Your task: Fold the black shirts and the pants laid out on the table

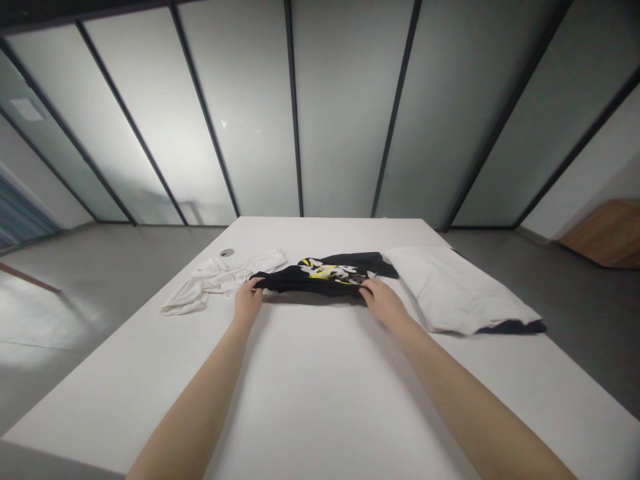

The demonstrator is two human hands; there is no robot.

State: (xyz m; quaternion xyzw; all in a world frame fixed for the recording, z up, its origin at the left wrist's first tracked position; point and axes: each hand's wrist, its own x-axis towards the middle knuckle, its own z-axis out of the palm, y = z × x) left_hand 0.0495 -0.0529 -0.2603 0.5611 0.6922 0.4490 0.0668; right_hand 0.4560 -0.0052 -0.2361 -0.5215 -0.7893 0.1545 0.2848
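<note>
A black garment with a white and yellow print lies folded across the middle of a white table. My left hand grips its near left edge, fingers curled around the cloth. My right hand pinches the near right edge of the same garment. Both arms reach straight out over the tabletop.
A crumpled white garment lies left of the black one. A folded white stack with a dark piece under it sits to the right. A small round grommet is set in the table. Frosted glass panels stand behind the table.
</note>
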